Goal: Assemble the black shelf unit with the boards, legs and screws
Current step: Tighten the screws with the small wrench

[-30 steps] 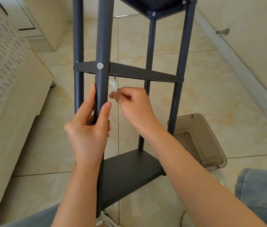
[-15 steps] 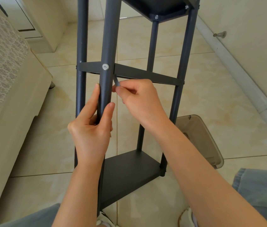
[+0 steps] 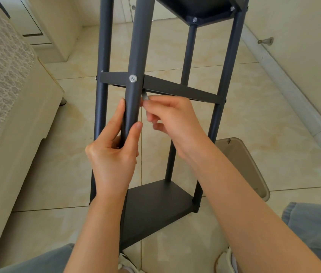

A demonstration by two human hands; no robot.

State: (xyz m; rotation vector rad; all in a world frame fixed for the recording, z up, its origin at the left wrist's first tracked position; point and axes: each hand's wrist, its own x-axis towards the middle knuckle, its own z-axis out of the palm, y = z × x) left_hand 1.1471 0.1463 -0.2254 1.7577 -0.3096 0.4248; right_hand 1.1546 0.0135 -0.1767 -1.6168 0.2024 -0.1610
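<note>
Left grip (image 3: 114,154) curls round the near leg (image 3: 136,56), thumb on one side and fingers on the other, just below the middle board (image 3: 175,89). Right grip (image 3: 173,123) pinches a small grey tool (image 3: 145,96) (its head hidden) that reaches up to that board's lower edge, beside the leg and under the screw (image 3: 133,78). The shelf unit stands upright on the tiled floor (image 3: 254,107), bottom board (image 3: 155,209) low, top board (image 3: 205,8) at the upper edge. A sofa (image 3: 8,95) flanks it closely on the left. A brown bin (image 3: 250,170) lies near the right legs. Open floor lies beyond, with the wall (image 3: 303,36) well apart.
</note>
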